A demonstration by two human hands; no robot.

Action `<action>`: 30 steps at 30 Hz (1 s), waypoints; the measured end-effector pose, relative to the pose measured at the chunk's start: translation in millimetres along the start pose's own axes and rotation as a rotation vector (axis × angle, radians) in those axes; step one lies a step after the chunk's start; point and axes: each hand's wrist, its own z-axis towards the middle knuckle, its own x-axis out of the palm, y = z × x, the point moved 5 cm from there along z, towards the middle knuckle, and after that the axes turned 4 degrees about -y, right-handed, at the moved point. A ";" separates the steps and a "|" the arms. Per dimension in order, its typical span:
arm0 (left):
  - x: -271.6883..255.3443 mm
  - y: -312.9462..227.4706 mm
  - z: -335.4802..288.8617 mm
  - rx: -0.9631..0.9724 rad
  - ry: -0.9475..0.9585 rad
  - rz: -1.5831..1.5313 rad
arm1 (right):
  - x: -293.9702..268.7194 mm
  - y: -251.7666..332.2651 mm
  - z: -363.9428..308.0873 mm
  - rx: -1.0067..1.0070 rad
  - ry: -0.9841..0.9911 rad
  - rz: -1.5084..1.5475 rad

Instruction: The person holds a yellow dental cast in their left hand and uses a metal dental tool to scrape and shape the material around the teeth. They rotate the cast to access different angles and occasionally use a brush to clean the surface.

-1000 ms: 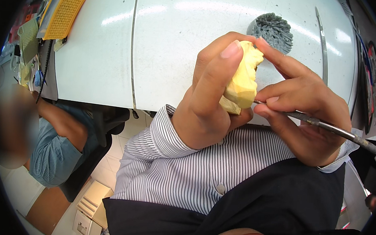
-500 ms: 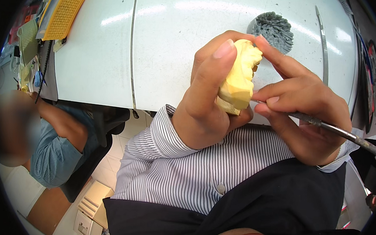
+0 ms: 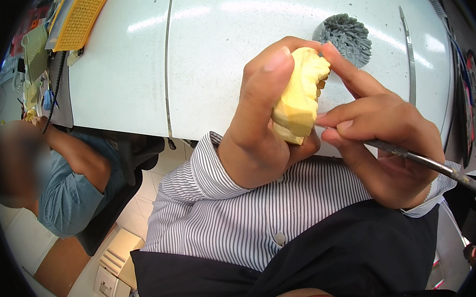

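A yellow dental model [image 3: 297,106] with tooth shapes along its right side is held up above the table's near edge. My left hand [image 3: 262,114] is closed round it, thumb on the near face. Between the thumb and fingers of my right hand [image 3: 386,130] sits a metal carving instrument [image 3: 412,156] with a knurled handle. Its thin front end points at the model's right side, but fingers and model hide the tip. One finger of that hand reaches up to the model's upper end. Beyond the hands stands a round dark grey block [image 3: 345,39] with a rough, shredded-looking top.
A scalpel-like metal tool [image 3: 409,53] lies on the white table [image 3: 117,81] at the right. More tools [image 3: 473,92] lie past the right edge. A yellow basket [image 3: 82,16] stands far left. Another person [image 3: 77,193] sits at the lower left.
The model has shifted slightly left and tilted a little in my left hand. My right hand follows it by a small amount, still holding the instrument.
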 end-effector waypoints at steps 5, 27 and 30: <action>-0.2 1.4 -1.5 0.013 -0.020 -0.016 | 0.8 2.2 0.1 0.027 0.014 0.001; 5.4 -0.4 0.2 0.086 -0.017 0.085 | 0.4 3.5 -2.1 0.028 -0.061 -0.107; 5.8 -0.5 0.7 0.094 -0.025 0.077 | 0.1 3.9 -1.3 0.013 -0.022 -0.107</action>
